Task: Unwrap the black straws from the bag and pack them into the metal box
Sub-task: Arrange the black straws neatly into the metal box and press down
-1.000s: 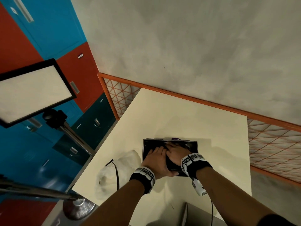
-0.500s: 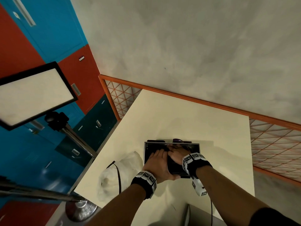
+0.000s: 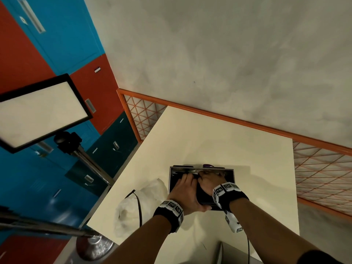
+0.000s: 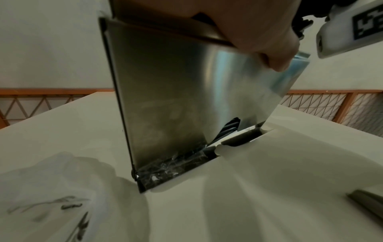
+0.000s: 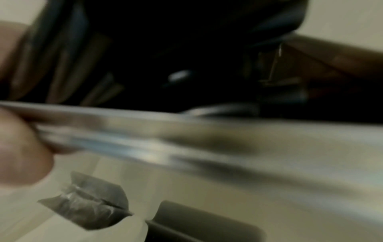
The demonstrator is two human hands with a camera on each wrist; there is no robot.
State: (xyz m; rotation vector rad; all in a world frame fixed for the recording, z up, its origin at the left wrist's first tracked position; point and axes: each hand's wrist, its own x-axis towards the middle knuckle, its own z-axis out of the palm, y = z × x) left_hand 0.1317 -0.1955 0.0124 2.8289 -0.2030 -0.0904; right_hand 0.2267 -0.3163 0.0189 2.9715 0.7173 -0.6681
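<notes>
The metal box (image 3: 174,178) sits on the cream table (image 3: 209,141) with black straws (image 3: 203,196) dark inside it. My left hand (image 3: 185,189) lies over the box's left half, thumb hooked under the near edge. In the left wrist view the box's shiny underside (image 4: 165,98) is tipped up, far edge on the table, under my thumb (image 4: 269,49). My right hand (image 3: 209,180) reaches to the far wall. The blurred right wrist view shows my thumb outside the rim (image 5: 207,131), fingers inside on the dark straws (image 5: 186,49).
A crumpled white plastic bag (image 3: 146,195) lies left of the box, with a black cable (image 3: 140,210) over it. A grey object (image 3: 224,252) sits at the near table edge. A light panel on a stand (image 3: 38,111) is off to the left. An orange mesh railing (image 3: 323,172) borders the table.
Both hands have slid toward the box's far wall, fingers reaching deeper. The box stays in the same spot on the table.
</notes>
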